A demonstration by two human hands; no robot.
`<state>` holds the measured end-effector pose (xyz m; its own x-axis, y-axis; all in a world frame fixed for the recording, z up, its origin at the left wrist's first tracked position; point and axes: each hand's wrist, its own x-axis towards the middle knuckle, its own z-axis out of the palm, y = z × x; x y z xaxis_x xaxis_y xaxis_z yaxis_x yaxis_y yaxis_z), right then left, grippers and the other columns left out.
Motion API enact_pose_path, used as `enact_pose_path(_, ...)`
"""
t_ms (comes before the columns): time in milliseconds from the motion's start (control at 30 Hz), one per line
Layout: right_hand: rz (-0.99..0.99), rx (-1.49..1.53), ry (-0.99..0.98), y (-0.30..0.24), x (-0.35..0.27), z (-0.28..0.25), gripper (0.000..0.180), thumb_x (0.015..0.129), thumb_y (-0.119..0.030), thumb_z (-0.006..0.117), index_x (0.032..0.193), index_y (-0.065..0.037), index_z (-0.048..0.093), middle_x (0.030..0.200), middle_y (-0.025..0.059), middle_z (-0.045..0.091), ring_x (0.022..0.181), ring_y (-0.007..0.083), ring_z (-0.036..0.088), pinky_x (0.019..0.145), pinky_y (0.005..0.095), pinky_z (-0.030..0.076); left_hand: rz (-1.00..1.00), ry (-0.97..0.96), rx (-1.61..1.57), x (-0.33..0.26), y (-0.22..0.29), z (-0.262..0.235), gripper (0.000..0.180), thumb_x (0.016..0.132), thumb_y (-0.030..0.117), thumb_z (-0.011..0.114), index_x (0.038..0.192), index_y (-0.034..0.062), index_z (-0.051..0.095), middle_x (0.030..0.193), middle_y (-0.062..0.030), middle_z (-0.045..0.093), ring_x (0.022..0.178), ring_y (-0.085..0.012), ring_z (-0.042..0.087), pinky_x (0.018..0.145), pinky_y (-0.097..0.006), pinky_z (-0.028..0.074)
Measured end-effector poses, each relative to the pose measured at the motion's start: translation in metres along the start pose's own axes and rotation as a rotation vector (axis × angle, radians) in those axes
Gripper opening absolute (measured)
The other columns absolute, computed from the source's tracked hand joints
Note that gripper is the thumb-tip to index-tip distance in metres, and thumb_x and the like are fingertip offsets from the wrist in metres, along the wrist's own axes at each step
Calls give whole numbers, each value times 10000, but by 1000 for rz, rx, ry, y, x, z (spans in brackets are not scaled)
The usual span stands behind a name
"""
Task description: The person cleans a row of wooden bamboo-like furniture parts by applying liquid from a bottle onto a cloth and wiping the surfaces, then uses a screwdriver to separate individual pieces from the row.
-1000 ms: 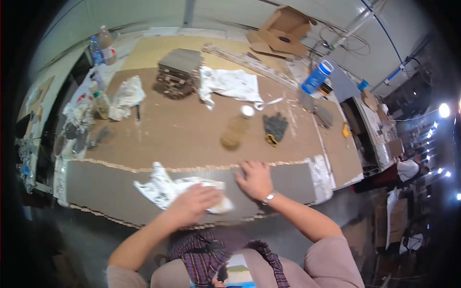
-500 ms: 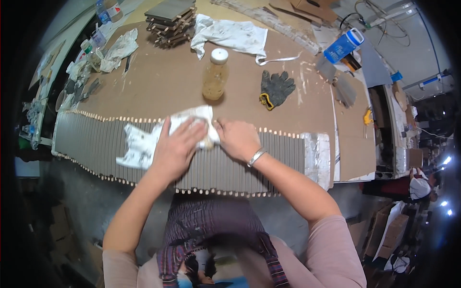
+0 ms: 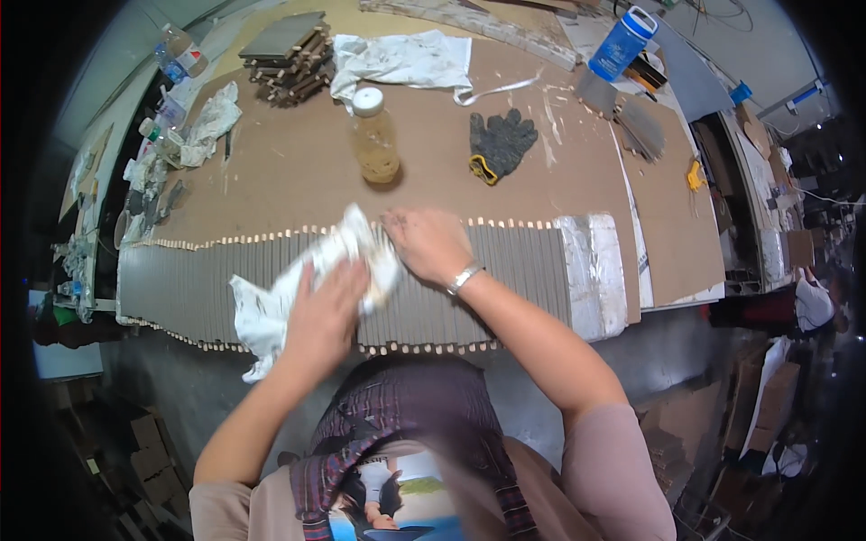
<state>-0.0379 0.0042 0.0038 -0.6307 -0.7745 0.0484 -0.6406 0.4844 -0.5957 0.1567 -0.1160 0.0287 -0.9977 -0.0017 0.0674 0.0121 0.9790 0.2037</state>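
A long row of narrow grey strips [image 3: 433, 316] with pale wooden tips lies side by side along the table's near edge. Over its middle is a smudged white rag [image 3: 262, 311], partly crumpled and hanging past the near edge. My left hand [image 3: 329, 311], smeared by motion, presses on the rag and holds it against the strips. Just to the right, my right hand [image 3: 428, 243] bears down on the row, its fingers bent together at the far tips beside the rag. Its fingertips are partly hidden.
Beyond the row stand a capped bottle of yellowish liquid [image 3: 374, 140] and a dark work glove [image 3: 502, 146]. Farther back are stacked grey pieces [image 3: 287, 59], a white cloth [image 3: 401, 61] and a blue bottle [image 3: 622, 43]. A silvery wrapped block [image 3: 595, 275] ends the row at right.
My left hand has moved the rag nearer to me, and a corner now hangs over the near edge. The right hand stays at the far tips, now apart from the rag. The view has shifted slightly.
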Motion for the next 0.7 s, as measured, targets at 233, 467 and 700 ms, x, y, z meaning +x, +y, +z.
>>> enact_pose_path(233,46,61,3,-3,-1,1,401,1024,-396,434,988,-109,712,833,197,701,811,402,670,731,497,529,-10,121,42,26,-9,2,553,784,14,626,1335,28,584,1410,-154,572,1341,-313,521,1171,-609,256)
enact_pose_path(467,40,341,225,9,-4,7,351,1022,-327,464,925,-34,630,828,207,654,809,417,624,708,461,487,162,-27,-118,-26,34,-2,512,777,26,643,1289,42,622,1398,-138,582,1337,-308,524,1143,-583,318)
enact_pose_path(700,91,572,174,26,21,5,278,940,-274,624,1010,-17,707,852,210,703,773,338,680,739,413,543,-395,89,-1088,30,-13,-17,284,1002,164,550,1196,-22,642,1134,-107,709,1079,-237,676,1018,-416,490)
